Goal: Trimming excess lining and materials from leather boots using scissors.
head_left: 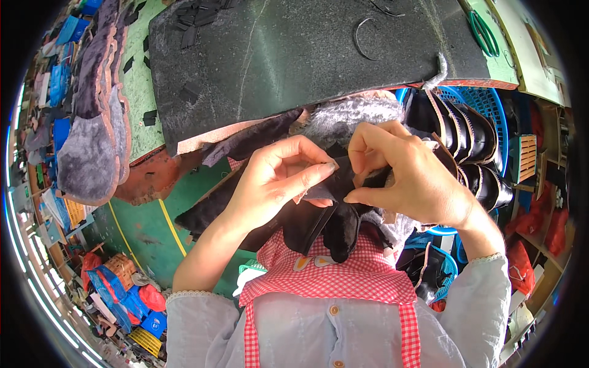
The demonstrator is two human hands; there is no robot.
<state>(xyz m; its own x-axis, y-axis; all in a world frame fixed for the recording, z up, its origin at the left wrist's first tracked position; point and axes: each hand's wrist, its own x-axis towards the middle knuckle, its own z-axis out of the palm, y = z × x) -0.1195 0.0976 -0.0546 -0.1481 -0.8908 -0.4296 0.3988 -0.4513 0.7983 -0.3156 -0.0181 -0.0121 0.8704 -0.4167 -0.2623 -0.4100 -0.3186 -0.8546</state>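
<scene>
In front of my chest lies a black leather boot upper with dark fluffy lining showing at its lower folds. My left hand pinches its edge between thumb and forefinger. From the other side my right hand has its fingers curled in, with thumb and forefinger closed on the black material. Whether a small tool or thread sits in the right fingers is hidden. Grey fur bulges behind the hands at the table's edge. The work rests over my lap, above a red-checked apron.
A worktable with a dark mat stands ahead, holding black scraps, a curved strip and green-handled scissors. Grey fur-lined pieces hang at left. At right, black boot parts fill a blue basket.
</scene>
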